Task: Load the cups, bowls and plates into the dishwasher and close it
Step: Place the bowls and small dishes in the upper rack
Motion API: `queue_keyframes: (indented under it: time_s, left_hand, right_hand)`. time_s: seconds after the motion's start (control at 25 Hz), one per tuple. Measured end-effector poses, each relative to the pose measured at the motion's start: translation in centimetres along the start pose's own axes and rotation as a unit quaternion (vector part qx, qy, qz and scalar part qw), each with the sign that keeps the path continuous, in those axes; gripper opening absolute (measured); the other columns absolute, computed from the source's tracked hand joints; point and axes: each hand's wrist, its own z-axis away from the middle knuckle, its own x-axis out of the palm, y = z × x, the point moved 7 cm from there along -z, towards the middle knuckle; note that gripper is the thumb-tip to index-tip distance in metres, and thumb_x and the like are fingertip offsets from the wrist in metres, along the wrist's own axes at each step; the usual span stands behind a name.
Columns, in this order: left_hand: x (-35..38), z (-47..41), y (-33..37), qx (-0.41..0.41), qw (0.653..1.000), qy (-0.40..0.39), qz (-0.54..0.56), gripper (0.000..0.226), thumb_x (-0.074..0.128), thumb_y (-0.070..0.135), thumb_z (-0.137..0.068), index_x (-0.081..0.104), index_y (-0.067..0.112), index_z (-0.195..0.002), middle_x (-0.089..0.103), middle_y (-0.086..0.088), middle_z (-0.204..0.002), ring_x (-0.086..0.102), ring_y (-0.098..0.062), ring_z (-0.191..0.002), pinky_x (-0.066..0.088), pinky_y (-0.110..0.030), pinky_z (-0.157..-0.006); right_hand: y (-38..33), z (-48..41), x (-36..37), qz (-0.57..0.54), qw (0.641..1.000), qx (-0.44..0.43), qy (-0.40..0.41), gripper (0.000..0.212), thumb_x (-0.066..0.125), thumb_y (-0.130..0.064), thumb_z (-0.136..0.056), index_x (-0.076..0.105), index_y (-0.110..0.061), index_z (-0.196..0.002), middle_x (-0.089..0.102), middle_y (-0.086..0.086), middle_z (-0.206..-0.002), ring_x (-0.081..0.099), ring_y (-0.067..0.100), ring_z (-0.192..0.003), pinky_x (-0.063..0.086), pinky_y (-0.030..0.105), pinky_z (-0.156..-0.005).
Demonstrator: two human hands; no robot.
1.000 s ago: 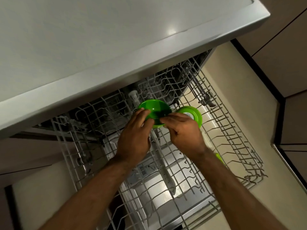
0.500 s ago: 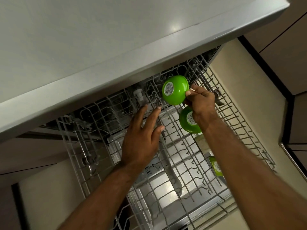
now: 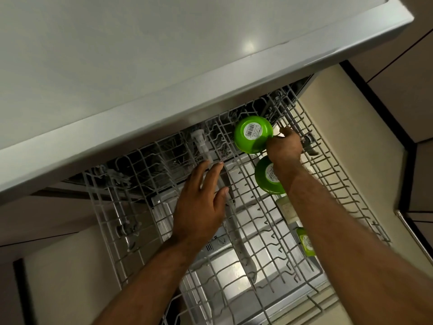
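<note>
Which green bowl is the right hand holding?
The rearmost green bowl, nearest the counter edge; the right hand grips its rim. The second green bowl lies ungripped, nearer the camera.

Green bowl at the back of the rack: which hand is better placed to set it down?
Right hand: it grips the upside-down green bowl by its rim at the rack's back. The left hand is open, holding nothing.

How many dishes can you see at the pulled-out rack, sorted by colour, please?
Green: 3 (upper green bowl held at its rim by the right hand; lower green bowl; small green item, partly hidden by the forearm)
Pale cream: 1 (cream item, kind unclear)
Total: 4
</note>
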Motion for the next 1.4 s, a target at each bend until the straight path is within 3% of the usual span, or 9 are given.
queue_keyframes:
  time_s: [0.16, 0.28, 0.48, 0.6, 0.72, 0.88, 1.04, 1.16, 1.4]
  left_hand:
    - [-0.6, -0.1, -0.3, -0.007, 1.000, 0.010, 0.002, 0.052, 0.064, 0.027, -0.100, 0.048, 0.020, -0.149, 0.043, -0.007, -0.156, 0.044, -0.022, -0.142, 0.043, -0.031, -0.107]
    - [-1.1, -0.3, -0.7, -0.023, 1.000, 0.008, 0.007, 0.053, 0.064, 0.027, -0.099, 0.047, 0.020, -0.149, 0.043, -0.008, -0.157, 0.044, -0.023, -0.142, 0.043, -0.033, -0.108]
    - [-2.2, -0.4, -1.1, -0.032, 0.999, 0.007, -0.003, 0.055, 0.063, 0.027, -0.100, 0.044, 0.021, -0.151, 0.039, -0.006, -0.160, 0.043, -0.025, -0.144, 0.049, -0.044, -0.108]
    - [-3.1, -0.2, -1.3, -0.055, 0.998, -0.011, -0.015, 0.058, 0.059, 0.031, -0.101, 0.038, 0.028, -0.155, 0.032, -0.001, -0.165, 0.035, -0.023, -0.149, 0.045, -0.044, -0.112]
    - [-5.3, 0.5, -0.1, -0.043, 0.998, -0.026, -0.034, 0.062, 0.053, 0.035, -0.104, 0.026, 0.034, -0.160, 0.018, 0.005, -0.170, 0.022, -0.020, -0.155, 0.033, -0.045, -0.121]
    - [-9.8, 2.0, 2.3, -0.042, 0.996, -0.044, -0.071, 0.067, 0.043, 0.043, -0.106, 0.004, 0.040, -0.161, -0.004, 0.015, -0.169, 0.003, -0.008, -0.155, 0.018, -0.034, -0.125]
    - [-14.5, 3.6, 5.0, -0.035, 0.998, -0.019, -0.057, 0.058, 0.045, 0.042, -0.106, 0.026, 0.030, -0.159, 0.029, 0.000, -0.165, 0.038, -0.019, -0.146, 0.043, -0.041, -0.114]
    - [-18.1, 4.7, 6.9, -0.019, 0.998, 0.002, -0.055, 0.054, 0.044, 0.041, -0.105, 0.037, 0.025, -0.156, 0.042, -0.003, -0.158, 0.044, -0.020, -0.142, 0.047, -0.040, -0.110]
    - [-26.4, 4.4, 8.1, -0.002, 0.995, 0.074, -0.065, 0.054, 0.052, 0.035, -0.103, 0.040, 0.020, -0.153, 0.047, -0.005, -0.152, 0.049, -0.020, -0.135, 0.049, -0.041, -0.108]
  right_hand:
    - [-0.6, 0.8, 0.2, 0.040, 0.999, -0.014, -0.027, 0.060, 0.058, -0.007, -0.094, 0.042, -0.018, -0.150, 0.059, 0.007, -0.136, 0.064, 0.023, -0.110, 0.052, 0.030, -0.076]
    - [-1.0, 1.2, 0.3, 0.077, 0.995, -0.026, -0.051, 0.059, 0.058, -0.006, -0.094, 0.042, -0.017, -0.150, 0.056, 0.008, -0.138, 0.062, 0.017, -0.095, 0.046, 0.022, -0.064]
    - [-1.9, 2.1, -0.1, 0.127, 0.989, -0.046, -0.063, 0.059, 0.056, -0.008, -0.094, 0.041, -0.017, -0.150, 0.055, 0.010, -0.141, 0.059, 0.021, -0.099, 0.046, 0.026, -0.073]
    - [-2.6, 3.8, -1.4, 0.136, 0.987, -0.067, -0.054, 0.064, 0.059, -0.004, -0.089, 0.043, -0.017, -0.150, 0.056, 0.010, -0.143, 0.060, 0.026, -0.117, 0.050, 0.031, -0.088]
    - [-3.6, 7.9, -2.3, 0.177, 0.972, -0.139, -0.060, 0.065, 0.064, -0.004, -0.088, 0.045, -0.017, -0.149, 0.060, 0.009, -0.139, 0.063, 0.027, -0.118, 0.047, 0.028, -0.090]
    - [-5.7, 14.9, -2.4, 0.216, 0.936, -0.265, -0.088, 0.060, 0.068, -0.016, -0.092, 0.045, -0.019, -0.148, 0.061, 0.005, -0.138, 0.065, 0.024, -0.115, 0.056, 0.041, -0.098]
    - [-9.4, 22.5, -4.2, 0.215, 0.900, -0.377, -0.037, 0.043, 0.061, -0.021, -0.097, 0.056, -0.011, -0.138, 0.061, 0.008, -0.137, 0.056, 0.023, -0.127, 0.047, 0.036, -0.107]
    - [-12.2, 27.4, -5.9, 0.202, 0.881, -0.427, 0.012, 0.035, 0.066, -0.015, -0.094, 0.065, -0.008, -0.129, 0.067, 0.009, -0.126, 0.060, 0.024, -0.119, 0.041, 0.029, -0.100]
    - [-17.3, 33.8, -4.1, 0.230, 0.814, -0.533, -0.011, 0.040, 0.064, -0.018, -0.094, 0.059, -0.012, -0.133, 0.062, 0.007, -0.131, 0.055, 0.024, -0.122, 0.051, 0.043, -0.100]
